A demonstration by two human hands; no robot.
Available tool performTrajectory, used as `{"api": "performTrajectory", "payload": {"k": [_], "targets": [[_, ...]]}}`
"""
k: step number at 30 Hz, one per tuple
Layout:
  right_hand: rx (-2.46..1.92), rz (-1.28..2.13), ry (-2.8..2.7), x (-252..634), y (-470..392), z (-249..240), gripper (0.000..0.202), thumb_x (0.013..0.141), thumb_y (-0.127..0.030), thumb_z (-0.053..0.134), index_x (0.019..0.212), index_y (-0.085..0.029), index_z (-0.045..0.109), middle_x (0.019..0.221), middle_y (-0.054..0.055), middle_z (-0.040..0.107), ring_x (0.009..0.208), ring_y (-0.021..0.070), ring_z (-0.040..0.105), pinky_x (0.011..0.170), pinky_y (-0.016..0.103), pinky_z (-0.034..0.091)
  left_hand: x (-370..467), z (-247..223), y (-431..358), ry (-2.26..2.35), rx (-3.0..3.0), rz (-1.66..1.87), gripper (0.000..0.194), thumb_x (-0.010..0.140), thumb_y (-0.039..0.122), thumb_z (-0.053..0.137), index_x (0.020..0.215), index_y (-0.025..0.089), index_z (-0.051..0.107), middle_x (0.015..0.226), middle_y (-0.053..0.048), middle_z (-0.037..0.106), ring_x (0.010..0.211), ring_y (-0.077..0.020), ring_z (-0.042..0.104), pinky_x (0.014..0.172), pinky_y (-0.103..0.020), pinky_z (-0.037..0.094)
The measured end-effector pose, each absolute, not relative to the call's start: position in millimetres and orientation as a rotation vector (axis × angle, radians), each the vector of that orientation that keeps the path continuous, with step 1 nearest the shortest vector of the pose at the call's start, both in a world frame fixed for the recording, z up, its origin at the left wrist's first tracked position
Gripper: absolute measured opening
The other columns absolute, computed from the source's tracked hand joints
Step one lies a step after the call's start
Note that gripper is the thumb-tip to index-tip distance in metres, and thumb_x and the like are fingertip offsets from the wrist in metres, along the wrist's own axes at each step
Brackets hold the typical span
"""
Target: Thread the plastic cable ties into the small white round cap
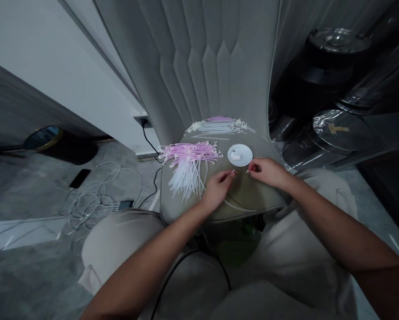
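Over the front of the grey chair seat, my left hand (220, 186) is closed in a pinch, with a small pale tip at its fingertips. My right hand (262, 171) pinches too, just below a round white dish (249, 155), and a tiny pale bit shows at its fingers. What either hand holds is too small to name. The dish has a small white block (236, 157) in it. Left of the dish lie a bundle of pink sticks (196, 152) and a fan of white sticks (187, 177). A thin pale strand (237, 207) curves near the seat's front edge.
More pink and white sticks (219, 126) lie by the chair's backrest (209, 66). On the floor at left are coiled cables (93, 204), a black phone-like object (80, 178) and a dark cylinder (64, 146). Clear containers (319, 138) stand at right.
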State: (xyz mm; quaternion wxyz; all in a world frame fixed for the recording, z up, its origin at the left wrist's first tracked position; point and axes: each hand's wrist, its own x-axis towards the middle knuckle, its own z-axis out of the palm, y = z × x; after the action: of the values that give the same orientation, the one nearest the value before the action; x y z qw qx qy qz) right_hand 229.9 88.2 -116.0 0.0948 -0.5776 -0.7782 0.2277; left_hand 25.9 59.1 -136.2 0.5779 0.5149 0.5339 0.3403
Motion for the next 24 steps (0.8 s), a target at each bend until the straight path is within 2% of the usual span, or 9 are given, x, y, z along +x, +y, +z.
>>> {"api": "performTrajectory", "payload": {"k": [4,7,10,15,24], "targets": [[-1.439,1.174,-1.840,213,75,-117,0.021,0.079,-0.040,0.061,0.082,-0.019,0.061,0.058,-0.005,0.045,0.053,0.0109,0.040,0.051,0.025,0.032,26,-133,53,1.271,1.353,0.838,0.030,0.085,0.040,0.058,0.097,0.014,0.070,0.076,-0.001,0.063,0.068,-0.0126,0.051,0.064,-0.024,0.038],[-1.369,1.343,-1.636,203,69,-117,0.024,0.075,-0.041,0.064,0.080,-0.018,0.058,0.059,-0.005,0.046,0.053,0.0105,0.040,0.051,0.025,0.031,25,-131,50,1.238,1.415,0.886,0.027,0.086,0.037,0.057,0.092,0.014,0.070,0.075,0.000,0.062,0.069,-0.0123,0.050,0.065,-0.024,0.038],[-1.352,1.396,-1.564,200,69,-117,0.025,0.074,-0.041,0.066,0.078,-0.018,0.057,0.061,-0.004,0.048,0.054,0.0103,0.042,0.052,0.025,0.031,25,-130,47,1.242,1.421,0.889,0.028,0.086,0.039,0.058,0.091,0.015,0.069,0.071,0.001,0.059,0.064,-0.0115,0.047,0.061,-0.024,0.036],[-1.342,1.398,-1.617,202,69,-119,0.022,0.076,-0.039,0.065,0.079,-0.018,0.058,0.060,-0.005,0.046,0.055,0.0098,0.040,0.051,0.025,0.030,24,-128,48,1.253,1.400,0.893,0.026,0.086,0.038,0.058,0.091,0.015,0.069,0.074,-0.001,0.062,0.067,-0.0125,0.050,0.064,-0.025,0.038],[-1.318,1.394,-1.742,203,68,-117,0.027,0.081,-0.044,0.061,0.081,-0.017,0.063,0.064,-0.003,0.051,0.058,0.0104,0.044,0.053,0.025,0.033,24,-130,49,1.221,1.348,0.897,0.023,0.086,0.037,0.056,0.084,0.016,0.064,0.069,0.002,0.054,0.063,-0.0106,0.045,0.060,-0.023,0.034]]}}
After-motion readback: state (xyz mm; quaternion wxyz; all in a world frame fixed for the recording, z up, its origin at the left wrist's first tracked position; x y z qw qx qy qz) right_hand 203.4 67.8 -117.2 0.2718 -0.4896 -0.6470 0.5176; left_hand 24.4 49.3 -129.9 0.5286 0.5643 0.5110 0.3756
